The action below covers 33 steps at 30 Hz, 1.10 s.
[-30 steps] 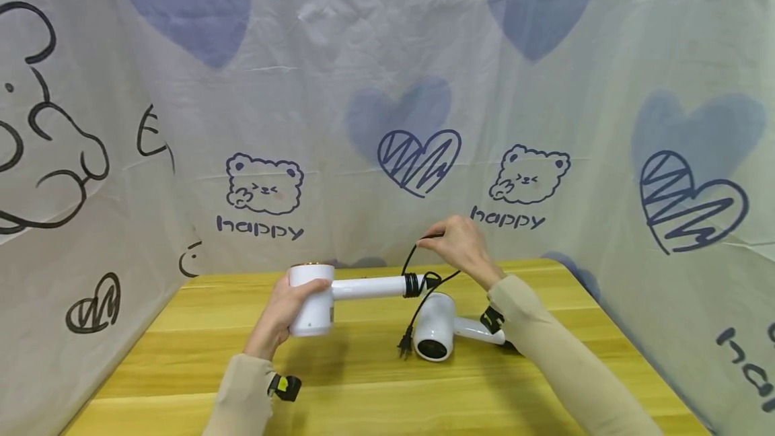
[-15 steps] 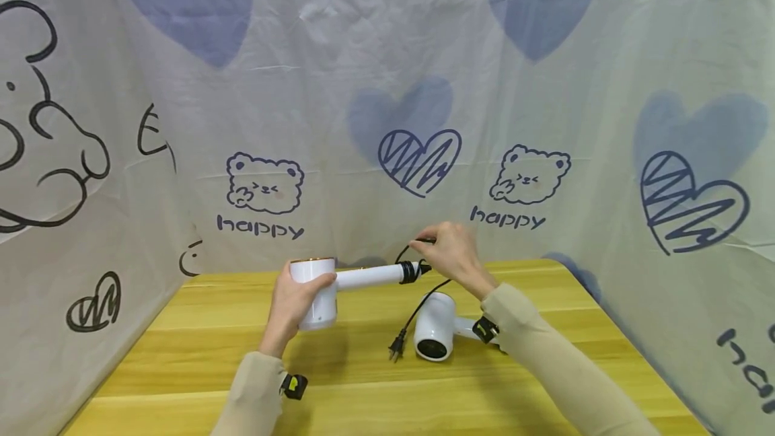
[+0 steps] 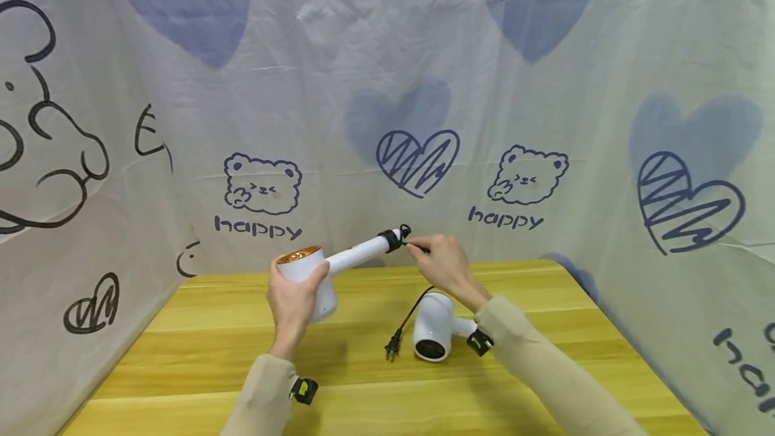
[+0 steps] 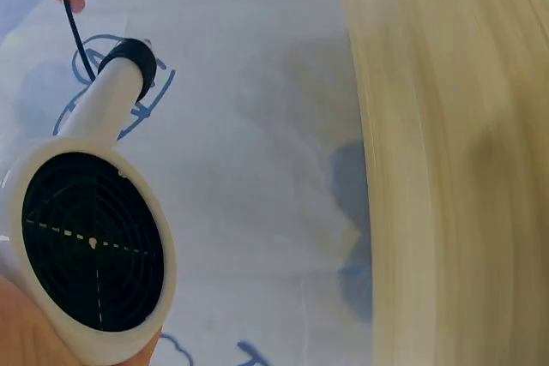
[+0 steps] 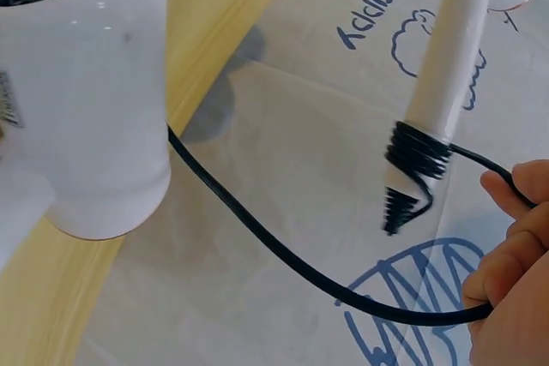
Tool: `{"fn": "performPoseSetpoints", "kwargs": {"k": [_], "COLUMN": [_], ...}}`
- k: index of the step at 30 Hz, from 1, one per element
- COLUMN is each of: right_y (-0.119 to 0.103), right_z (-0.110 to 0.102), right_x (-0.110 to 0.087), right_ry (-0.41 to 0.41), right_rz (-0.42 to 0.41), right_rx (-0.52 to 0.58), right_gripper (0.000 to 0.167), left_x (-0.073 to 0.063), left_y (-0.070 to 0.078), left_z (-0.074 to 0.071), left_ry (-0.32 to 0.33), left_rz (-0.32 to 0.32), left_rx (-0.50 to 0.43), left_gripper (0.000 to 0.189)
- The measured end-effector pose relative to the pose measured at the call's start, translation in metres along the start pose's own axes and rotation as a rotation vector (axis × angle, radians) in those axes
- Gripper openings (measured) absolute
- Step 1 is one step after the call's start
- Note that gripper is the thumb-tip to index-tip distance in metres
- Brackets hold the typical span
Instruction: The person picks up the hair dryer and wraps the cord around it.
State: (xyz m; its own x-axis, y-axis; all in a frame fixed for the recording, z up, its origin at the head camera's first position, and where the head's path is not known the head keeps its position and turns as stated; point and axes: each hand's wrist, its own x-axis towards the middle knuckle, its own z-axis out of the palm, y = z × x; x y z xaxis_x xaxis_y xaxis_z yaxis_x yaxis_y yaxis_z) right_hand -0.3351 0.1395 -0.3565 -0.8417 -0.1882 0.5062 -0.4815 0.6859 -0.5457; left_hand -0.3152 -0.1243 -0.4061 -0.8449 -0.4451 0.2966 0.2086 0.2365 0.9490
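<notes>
My left hand [image 3: 293, 298] grips the barrel of a white hair dryer [image 3: 357, 255] and holds it above the table, its handle slanting up to the right. Black power cord [image 5: 418, 150] is wound in several turns round the handle's end. The right hand [image 3: 445, 261] pinches the cord just beside those turns; in the right wrist view a length of it [image 5: 326, 285] also runs out from under the curled fingers. The plug [image 3: 393, 344] dangles over the table. In the left wrist view the dryer's dark round grille [image 4: 93, 242] faces the camera.
A second white hair dryer [image 3: 434, 321] lies on the yellow wood-grain table [image 3: 363, 389], below the right forearm, which covers part of its handle. A pale cloth [image 3: 339, 106] printed with hearts and bears hangs behind and along both sides.
The held dryer's handle has tilted upward and its end has risen to the left. My right hand has moved slightly left and down with the cord; the plug has shifted left.
</notes>
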Motion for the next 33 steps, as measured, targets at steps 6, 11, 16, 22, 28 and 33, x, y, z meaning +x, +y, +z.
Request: {"fn": "performPoseSetpoints", "kwargs": {"k": [6, 11, 16, 22, 28, 33], "right_y": [0.004, 0.011, 0.015, 0.026, 0.035, 0.045], "right_z": [0.003, 0.002, -0.005, -0.017, -0.025, -0.027], "right_x": [-0.007, -0.008, -0.005, -0.002, 0.003, 0.004], "right_ry": [-0.062, -0.156, -0.286, -0.340, -0.445, -0.530], "right_rz": [-0.003, 0.030, 0.121, 0.150, 0.294, 0.435], "right_rx": [0.022, 0.128, 0.309, 0.350, 0.443, 0.573], "right_gripper": [0.031, 0.030, 0.028, 0.029, 0.028, 0.029], "left_x": [-0.002, -0.001, 0.000, 0.002, 0.002, 0.002], "left_y": [0.004, 0.007, 0.004, 0.005, 0.003, -0.001], "left_z": [-0.001, 0.000, 0.000, -0.002, -0.002, -0.001], "left_ry": [0.010, -0.024, -0.035, -0.045, -0.096, -0.130], "left_rz": [-0.148, -0.243, -0.330, -0.391, -0.437, -0.470], "left_rx": [-0.174, -0.323, -0.463, -0.575, -0.605, -0.626], "left_gripper": [0.072, 0.070, 0.063, 0.052, 0.048, 0.047]}}
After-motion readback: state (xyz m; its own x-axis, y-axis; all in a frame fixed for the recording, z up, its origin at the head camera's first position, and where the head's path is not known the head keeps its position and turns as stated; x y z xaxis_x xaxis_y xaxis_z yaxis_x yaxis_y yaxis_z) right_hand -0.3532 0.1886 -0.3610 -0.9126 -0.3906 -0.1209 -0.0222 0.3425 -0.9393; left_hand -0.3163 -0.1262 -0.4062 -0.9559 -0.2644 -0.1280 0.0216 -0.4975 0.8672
